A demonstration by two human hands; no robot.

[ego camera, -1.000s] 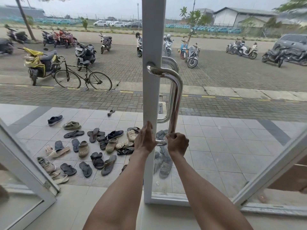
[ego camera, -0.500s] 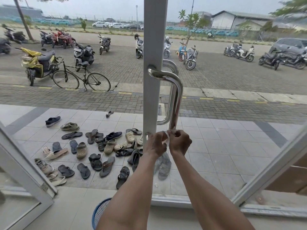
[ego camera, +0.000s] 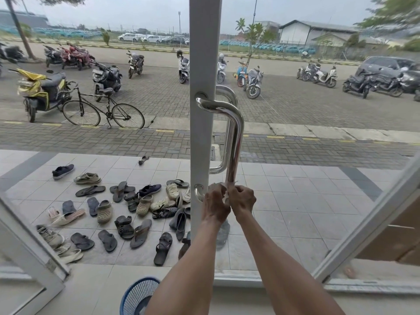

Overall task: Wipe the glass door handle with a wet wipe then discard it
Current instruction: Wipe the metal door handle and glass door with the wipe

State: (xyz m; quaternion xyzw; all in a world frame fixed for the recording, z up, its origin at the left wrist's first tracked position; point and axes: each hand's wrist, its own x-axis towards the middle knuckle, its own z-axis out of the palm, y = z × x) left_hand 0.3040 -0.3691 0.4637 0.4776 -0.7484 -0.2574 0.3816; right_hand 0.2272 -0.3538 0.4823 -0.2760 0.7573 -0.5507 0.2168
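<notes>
Closest, low on the floor, sits a round blue mesh plastic bin (ego camera: 138, 296). Above it, the left hand (ego camera: 215, 204) and the right hand (ego camera: 242, 201) are both pinched on a thin white wet wipe (ego camera: 223, 189) — it is wrapped round the bottom bend of the shiny curved steel door handle (ego camera: 235, 142) on the white-framed glass door (ego camera: 203, 53). This looks like the wiping step, low on the bar. Next, I think, the wipe must slide along the rest of the bar, then drop in the bin. Farther out lie many sandals and shoes (ego camera: 127, 208) — then parked motorbikes (ego camera: 106, 78). No writing can be read.
</notes>
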